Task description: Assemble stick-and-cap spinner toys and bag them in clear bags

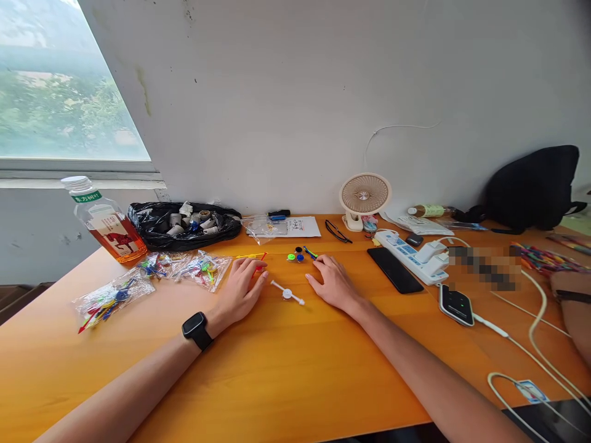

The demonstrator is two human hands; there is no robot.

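Note:
My left hand [241, 288], with a black watch on its wrist, lies flat on the orange desk [277, 369], fingers stretched toward a red stick [259, 264] and a yellow stick [247, 256]. My right hand [331, 283] rests palm down, fingers extended, its fingertips close to a blue stick [310, 252]. Between the hands lies a white rod with a white hub [287, 293]. Small green, blue and black round pieces [295, 256] sit just beyond it. Neither hand holds anything.
Clear bags of coloured parts [152, 277] lie at the left, beside a tea bottle [105, 221] and a black bag of white pieces [184, 223]. A fan [364, 197], power strip [410, 253], phone [394, 269], cables and a black backpack [530, 187] fill the right. Another person's arm [575, 311] rests at the right edge.

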